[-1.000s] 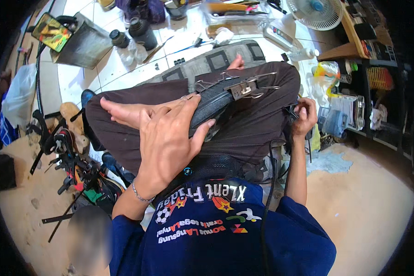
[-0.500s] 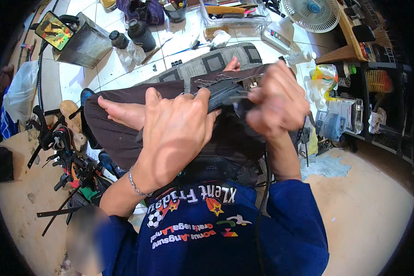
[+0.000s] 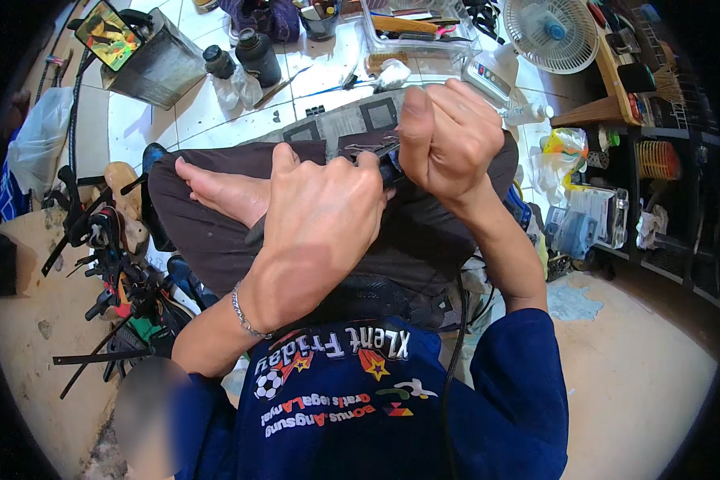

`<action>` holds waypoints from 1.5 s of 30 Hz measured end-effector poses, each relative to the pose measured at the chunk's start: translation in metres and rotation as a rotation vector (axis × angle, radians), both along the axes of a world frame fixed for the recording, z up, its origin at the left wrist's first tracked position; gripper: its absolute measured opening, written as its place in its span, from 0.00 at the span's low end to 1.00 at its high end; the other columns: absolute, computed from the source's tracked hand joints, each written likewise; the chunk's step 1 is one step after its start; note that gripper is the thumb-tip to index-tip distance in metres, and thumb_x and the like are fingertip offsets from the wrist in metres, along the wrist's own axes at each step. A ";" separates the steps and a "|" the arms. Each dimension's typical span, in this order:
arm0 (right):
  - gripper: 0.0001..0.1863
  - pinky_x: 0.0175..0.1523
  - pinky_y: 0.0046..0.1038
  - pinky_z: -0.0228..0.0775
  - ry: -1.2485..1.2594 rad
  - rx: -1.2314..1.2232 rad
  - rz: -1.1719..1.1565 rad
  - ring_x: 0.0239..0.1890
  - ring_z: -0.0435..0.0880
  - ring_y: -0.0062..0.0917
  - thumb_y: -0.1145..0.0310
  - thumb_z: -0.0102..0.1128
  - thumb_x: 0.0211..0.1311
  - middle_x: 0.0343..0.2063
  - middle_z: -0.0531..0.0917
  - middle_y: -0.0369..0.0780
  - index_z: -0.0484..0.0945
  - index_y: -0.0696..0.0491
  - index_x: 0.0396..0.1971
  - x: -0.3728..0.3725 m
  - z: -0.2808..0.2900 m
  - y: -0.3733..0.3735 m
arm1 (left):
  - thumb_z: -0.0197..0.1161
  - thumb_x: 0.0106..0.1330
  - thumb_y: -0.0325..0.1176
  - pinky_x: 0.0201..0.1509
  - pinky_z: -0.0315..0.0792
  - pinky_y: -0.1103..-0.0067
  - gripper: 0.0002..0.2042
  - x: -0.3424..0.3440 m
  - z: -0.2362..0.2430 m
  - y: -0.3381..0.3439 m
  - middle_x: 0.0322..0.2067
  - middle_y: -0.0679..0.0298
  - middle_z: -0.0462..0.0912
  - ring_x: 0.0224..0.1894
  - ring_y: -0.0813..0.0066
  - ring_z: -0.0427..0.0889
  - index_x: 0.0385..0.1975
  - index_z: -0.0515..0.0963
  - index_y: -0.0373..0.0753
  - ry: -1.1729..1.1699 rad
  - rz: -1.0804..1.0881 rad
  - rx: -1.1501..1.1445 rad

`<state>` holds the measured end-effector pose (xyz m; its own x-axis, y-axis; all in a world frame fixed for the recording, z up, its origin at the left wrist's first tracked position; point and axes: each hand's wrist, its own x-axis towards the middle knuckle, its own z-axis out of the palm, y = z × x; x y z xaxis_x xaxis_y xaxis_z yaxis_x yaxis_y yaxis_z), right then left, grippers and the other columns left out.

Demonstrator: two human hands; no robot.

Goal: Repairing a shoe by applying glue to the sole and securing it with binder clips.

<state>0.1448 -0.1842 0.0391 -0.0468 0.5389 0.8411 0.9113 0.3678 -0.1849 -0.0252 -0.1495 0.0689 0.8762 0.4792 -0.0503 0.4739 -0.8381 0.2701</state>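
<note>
My left hand [image 3: 320, 200] is closed around a dark elongated piece [image 3: 389, 164] over my lap. Most of that piece is hidden behind the fingers, so I cannot tell its kind. Thin wire clip handles [image 3: 366, 147] stick out along its far edge. Right beside its far right end, my right hand [image 3: 452, 140] is raised in a fist, thumb upright. Whatever the fist holds, if anything, stays hidden.
Crossed legs in dark trousers [image 3: 208, 224] lie under my hands. Beyond them are a patterned cushion [image 3: 352, 118], dark bottles [image 3: 258, 60], a clear tool bin [image 3: 420, 36] and a white fan [image 3: 552, 32]. Assorted tools [image 3: 112, 272] cluster at left; a black shelf [image 3: 656, 200] stands at right.
My right hand has moved up and slightly left, from a blurred position over the dark piece's right end to a raised fist. My left hand keeps its grip, shifting slightly right.
</note>
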 end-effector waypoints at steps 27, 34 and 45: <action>0.22 0.19 0.36 0.64 0.066 -0.349 -0.208 0.14 0.75 0.37 0.55 0.60 0.63 0.12 0.74 0.41 0.73 0.54 0.14 -0.011 0.011 0.020 | 0.67 0.57 0.47 0.48 0.73 0.60 0.22 -0.009 -0.005 0.031 0.29 0.45 0.84 0.37 0.47 0.84 0.40 0.81 0.33 -0.106 0.077 -0.386; 0.16 0.20 0.35 0.63 0.089 -0.314 -0.187 0.15 0.73 0.37 0.64 0.62 0.62 0.15 0.72 0.41 0.73 0.55 0.17 -0.002 0.005 -0.003 | 0.73 0.53 0.45 0.60 0.68 0.71 0.37 -0.033 -0.030 0.027 0.50 0.48 0.79 0.53 0.60 0.78 0.61 0.68 0.33 -0.253 0.057 -1.056; 0.35 0.17 0.23 0.51 0.283 -0.153 -0.033 0.10 0.64 0.22 0.56 0.27 0.74 0.06 0.64 0.38 0.61 0.60 0.06 0.000 -0.007 -0.025 | 0.76 0.48 0.37 0.67 0.63 0.67 0.37 -0.044 -0.024 -0.012 0.55 0.36 0.74 0.62 0.48 0.73 0.61 0.72 0.33 -0.351 0.066 -0.834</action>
<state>0.1444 -0.2089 0.0320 0.1972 0.6576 0.7271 0.8267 0.2871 -0.4839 -0.0689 -0.1614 0.0448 0.8787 0.4567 -0.1390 0.2901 -0.2797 0.9152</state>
